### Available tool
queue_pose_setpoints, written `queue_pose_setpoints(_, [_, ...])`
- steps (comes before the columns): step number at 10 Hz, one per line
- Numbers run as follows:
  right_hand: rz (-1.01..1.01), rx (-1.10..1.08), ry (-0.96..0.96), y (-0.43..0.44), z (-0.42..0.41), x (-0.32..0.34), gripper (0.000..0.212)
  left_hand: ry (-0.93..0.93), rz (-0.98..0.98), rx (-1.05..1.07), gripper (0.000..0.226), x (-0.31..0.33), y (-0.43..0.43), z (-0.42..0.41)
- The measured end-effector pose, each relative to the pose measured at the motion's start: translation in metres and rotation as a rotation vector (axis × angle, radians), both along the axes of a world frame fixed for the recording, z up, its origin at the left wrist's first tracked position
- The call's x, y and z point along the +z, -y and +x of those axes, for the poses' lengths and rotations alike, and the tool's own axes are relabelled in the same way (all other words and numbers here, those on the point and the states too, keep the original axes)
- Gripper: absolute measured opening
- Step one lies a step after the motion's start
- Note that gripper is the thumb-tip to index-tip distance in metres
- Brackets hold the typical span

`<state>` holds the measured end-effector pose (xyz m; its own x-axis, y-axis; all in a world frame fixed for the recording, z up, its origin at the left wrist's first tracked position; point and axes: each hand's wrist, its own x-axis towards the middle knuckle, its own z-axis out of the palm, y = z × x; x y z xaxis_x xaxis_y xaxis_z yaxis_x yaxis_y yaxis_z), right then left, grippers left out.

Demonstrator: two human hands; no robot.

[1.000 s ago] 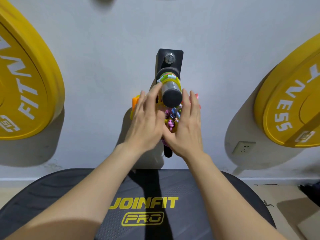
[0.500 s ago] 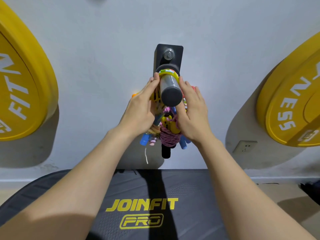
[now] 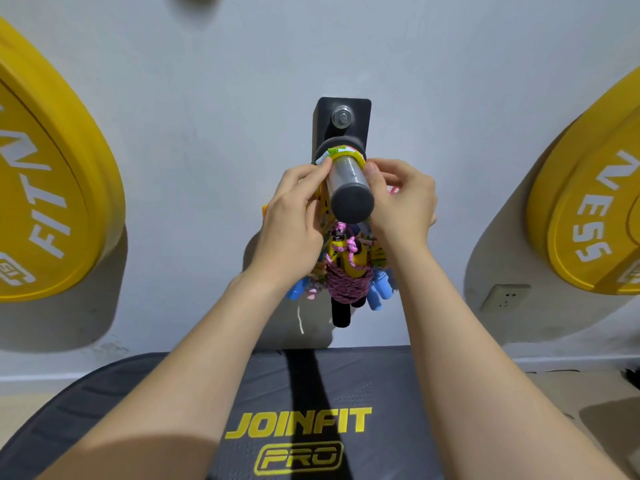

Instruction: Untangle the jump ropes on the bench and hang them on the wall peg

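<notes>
Snugly, left hand [image 3: 294, 216], right hand [image 3: 401, 202] pinch pegged ropes [image 3: 346, 275].

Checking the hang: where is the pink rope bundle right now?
Head view, centre: the pink rope bundle hangs below the wall peg, flanked by blue handles, above the bench.

At the peg [image 3: 349, 188], left hand [image 3: 294, 216] and right hand [image 3: 401, 202] pinch ropes [image 3: 346, 275].
</notes>
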<state>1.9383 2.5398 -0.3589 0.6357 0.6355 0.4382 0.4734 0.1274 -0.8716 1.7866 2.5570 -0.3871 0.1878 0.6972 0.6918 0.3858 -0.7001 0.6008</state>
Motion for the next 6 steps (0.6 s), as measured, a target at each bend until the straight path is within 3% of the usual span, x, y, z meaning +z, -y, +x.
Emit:
queue_pose_setpoints(3, [0.042,0.190,-0.014,0.015,-0.004,-0.011,0.022,-0.239,-0.180,-0.024,0.103,0.006,0.008,-0.017])
queue_pose_setpoints(4, [-0.102,0.193,0.151,0.035,-0.001,-0.004,0.032,-0.363,-0.229,-0.059,0.108,0.005,0.017,-0.024])
queue_pose_setpoints(5, [-0.261,0.092,0.356,0.062,-0.005,0.006,0.043,-0.590,-0.174,0.247,0.084,-0.002,0.035,-0.036])
queue_pose_setpoints(6, [-0.192,0.096,0.270,0.091,-0.009,0.021,0.037,-0.618,-0.137,0.289,0.047,-0.009,0.058,-0.042])
